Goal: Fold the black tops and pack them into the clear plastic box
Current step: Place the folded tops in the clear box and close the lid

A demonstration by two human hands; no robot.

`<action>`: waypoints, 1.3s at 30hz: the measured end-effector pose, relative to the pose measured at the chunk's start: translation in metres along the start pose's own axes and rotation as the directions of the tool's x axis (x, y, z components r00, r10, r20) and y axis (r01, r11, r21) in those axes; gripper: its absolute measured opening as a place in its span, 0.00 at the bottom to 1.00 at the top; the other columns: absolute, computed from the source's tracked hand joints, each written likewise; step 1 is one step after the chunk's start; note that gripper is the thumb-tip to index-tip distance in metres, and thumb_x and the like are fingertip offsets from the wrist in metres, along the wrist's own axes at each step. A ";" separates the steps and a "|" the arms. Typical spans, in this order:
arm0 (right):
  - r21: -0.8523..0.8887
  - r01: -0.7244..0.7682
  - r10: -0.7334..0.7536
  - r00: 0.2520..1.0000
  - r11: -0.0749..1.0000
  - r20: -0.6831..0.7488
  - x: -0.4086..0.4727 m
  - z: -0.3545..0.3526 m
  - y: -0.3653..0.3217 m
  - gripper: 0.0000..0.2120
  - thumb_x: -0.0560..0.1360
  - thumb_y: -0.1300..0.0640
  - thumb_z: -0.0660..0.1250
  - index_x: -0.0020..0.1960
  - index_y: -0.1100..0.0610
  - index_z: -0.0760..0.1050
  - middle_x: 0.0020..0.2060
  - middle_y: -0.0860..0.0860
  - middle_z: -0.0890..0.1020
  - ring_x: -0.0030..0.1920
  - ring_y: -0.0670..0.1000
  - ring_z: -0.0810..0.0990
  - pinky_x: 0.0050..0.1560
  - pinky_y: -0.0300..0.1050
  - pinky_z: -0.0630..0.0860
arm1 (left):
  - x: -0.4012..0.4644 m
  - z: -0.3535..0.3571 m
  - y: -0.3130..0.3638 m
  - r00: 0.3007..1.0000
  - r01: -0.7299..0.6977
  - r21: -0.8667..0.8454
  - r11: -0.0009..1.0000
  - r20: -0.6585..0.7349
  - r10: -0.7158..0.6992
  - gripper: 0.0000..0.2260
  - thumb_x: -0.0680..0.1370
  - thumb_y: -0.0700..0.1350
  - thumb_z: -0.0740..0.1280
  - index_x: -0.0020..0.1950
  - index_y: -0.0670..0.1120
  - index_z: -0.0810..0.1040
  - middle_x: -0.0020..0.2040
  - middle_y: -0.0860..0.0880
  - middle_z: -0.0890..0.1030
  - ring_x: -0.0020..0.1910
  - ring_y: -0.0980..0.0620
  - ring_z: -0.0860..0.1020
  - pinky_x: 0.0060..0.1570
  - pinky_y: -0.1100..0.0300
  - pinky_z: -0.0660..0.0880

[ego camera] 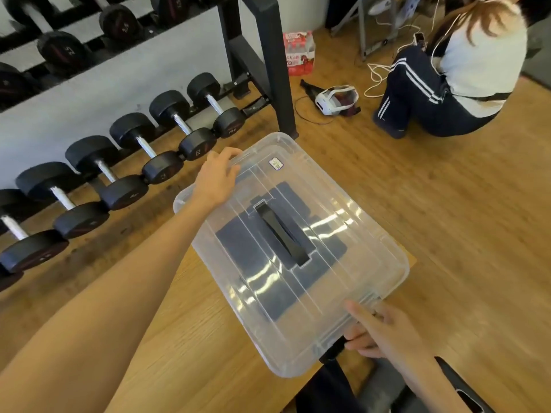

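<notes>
A: Where is the clear plastic box (301, 308)?

B: On the wooden table (190, 353), lid (337, 234) on, set at a slant so one corner hangs past the table's edge over the wooden floor (447, 219).

A: And the black tops?

B: Inside the box. Dark folded fabric (247, 251) shows through the lid, lying flat beneath the black carry handle (281, 234) in the lid's middle recess. How many pieces, I cannot tell.

A: The hands?

B: The left hand (216, 177) rests on the box's far-left edge — palm down, fingers curled loosely over the rim. The right hand (384, 332) is at the box's near-right end. Its thumb (356, 311) lies on top of the lid's rim, and the other fingers are curled around the black latch (334, 350) that sticks out just below that rim.

A: What is around the box?

B: To its left, a rack of black dumbbells (134, 168) runs along the floor. Beyond the box's far corner stands the rack's black post (277, 70). Farther beyond, a white headset (337, 99) lies on the floor, with a shrink-wrapped pack of bottles (299, 53) behind it. Well to the right of those, another person (453, 76) sits on the floor — white top, dark trousers with white stripes.
</notes>
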State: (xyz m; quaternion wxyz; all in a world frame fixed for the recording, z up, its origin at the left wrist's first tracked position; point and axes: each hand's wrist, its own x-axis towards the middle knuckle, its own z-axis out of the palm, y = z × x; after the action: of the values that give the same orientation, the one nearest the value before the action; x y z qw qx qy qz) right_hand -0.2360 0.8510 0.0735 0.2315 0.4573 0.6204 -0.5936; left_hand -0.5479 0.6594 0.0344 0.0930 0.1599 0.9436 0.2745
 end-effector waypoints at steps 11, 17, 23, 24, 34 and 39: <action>-0.155 -0.033 0.022 0.997 0.987 -0.073 0.011 -0.001 0.001 0.26 0.71 0.38 0.70 0.48 0.64 0.76 0.32 0.55 0.85 0.35 0.53 0.86 0.43 0.51 0.83 | 0.004 0.005 -0.013 0.998 -0.001 0.065 0.998 0.060 -0.003 0.14 0.83 0.46 0.60 0.70 0.50 0.68 0.64 0.46 0.77 0.59 0.45 0.78 0.60 0.44 0.75; -0.067 -0.008 0.003 0.998 0.998 -0.069 0.016 -0.002 0.007 0.23 0.73 0.42 0.70 0.48 0.64 0.78 0.34 0.55 0.85 0.37 0.53 0.86 0.46 0.53 0.83 | 0.005 0.005 -0.011 0.995 -0.008 0.059 0.998 0.102 0.002 0.15 0.83 0.46 0.60 0.70 0.49 0.67 0.64 0.45 0.77 0.61 0.44 0.77 0.62 0.42 0.74; 0.097 0.022 -0.018 0.999 0.995 -0.036 0.016 -0.001 0.013 0.21 0.73 0.45 0.70 0.49 0.64 0.78 0.36 0.58 0.85 0.41 0.55 0.86 0.50 0.55 0.82 | 0.003 0.004 -0.012 0.990 -0.051 0.098 0.994 0.138 0.037 0.16 0.84 0.44 0.58 0.72 0.47 0.65 0.65 0.42 0.75 0.60 0.43 0.77 0.61 0.45 0.74; 0.101 0.023 -0.021 0.999 0.995 -0.030 0.016 -0.002 0.013 0.20 0.74 0.45 0.69 0.48 0.65 0.78 0.37 0.58 0.85 0.41 0.55 0.86 0.50 0.54 0.82 | 0.002 0.003 -0.014 0.987 -0.067 0.108 0.992 0.154 0.050 0.17 0.84 0.43 0.57 0.73 0.47 0.64 0.66 0.42 0.74 0.60 0.43 0.77 0.61 0.46 0.74; 0.040 0.081 -0.079 0.996 0.996 -0.034 0.030 -0.001 0.016 0.17 0.75 0.49 0.70 0.50 0.65 0.78 0.38 0.57 0.86 0.41 0.54 0.86 0.42 0.48 0.84 | -0.028 -0.011 -0.048 0.975 0.030 0.003 1.000 0.221 -0.029 0.20 0.84 0.49 0.57 0.77 0.51 0.61 0.68 0.44 0.73 0.65 0.44 0.74 0.64 0.42 0.73; -0.062 0.144 -0.149 0.986 0.988 -0.071 0.047 -0.010 -0.002 0.20 0.76 0.47 0.69 0.48 0.66 0.77 0.40 0.63 0.83 0.38 0.55 0.85 0.38 0.46 0.83 | -0.066 -0.023 -0.053 0.982 0.131 -0.068 0.989 0.149 -0.120 0.20 0.84 0.46 0.57 0.76 0.48 0.62 0.69 0.45 0.72 0.64 0.45 0.73 0.64 0.47 0.72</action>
State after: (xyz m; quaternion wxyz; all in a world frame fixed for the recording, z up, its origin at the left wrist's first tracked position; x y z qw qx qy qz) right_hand -0.2579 0.8743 0.0378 0.1765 0.4257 0.6771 -0.5737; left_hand -0.5059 0.5821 0.0303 0.1844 0.1156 0.9313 0.2921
